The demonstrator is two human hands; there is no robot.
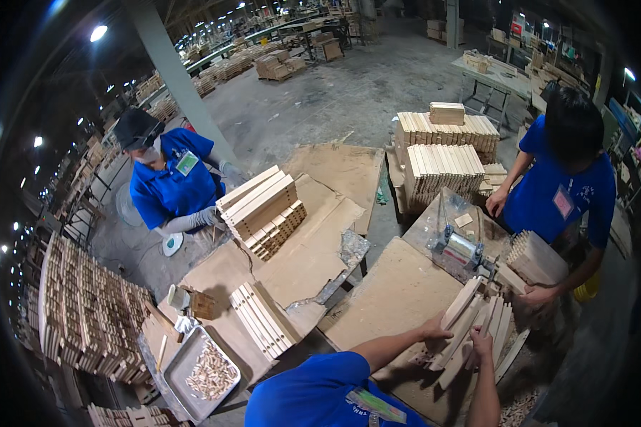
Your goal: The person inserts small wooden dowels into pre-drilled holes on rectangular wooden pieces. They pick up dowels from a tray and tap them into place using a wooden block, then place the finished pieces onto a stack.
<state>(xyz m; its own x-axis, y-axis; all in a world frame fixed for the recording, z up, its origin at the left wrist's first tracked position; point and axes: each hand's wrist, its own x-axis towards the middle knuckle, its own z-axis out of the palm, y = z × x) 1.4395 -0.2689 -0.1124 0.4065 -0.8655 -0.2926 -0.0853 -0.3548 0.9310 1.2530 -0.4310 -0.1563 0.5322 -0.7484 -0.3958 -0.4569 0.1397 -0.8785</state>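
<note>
My left hand (434,329) curls around the side of a group of pale wooden slats (465,324) on the right-hand table. Close by, my right hand (482,343) is closed on the end of one slat in the same group. Several slats lie fanned side by side at uneven angles under and between my hands. Just beyond them sits a small machine with a metal cylinder (463,249). A co-worker's hand (539,295) rests at a wooden block beside that machine, near the far end of my slats.
Cardboard covers the left table, which holds a tray of dowels (212,373), a bundle of drilled slats (263,320) and a taller stack (262,210). Another co-worker (174,174) stands behind it. Slat piles (445,171) rise beyond the machine. A gap separates the tables.
</note>
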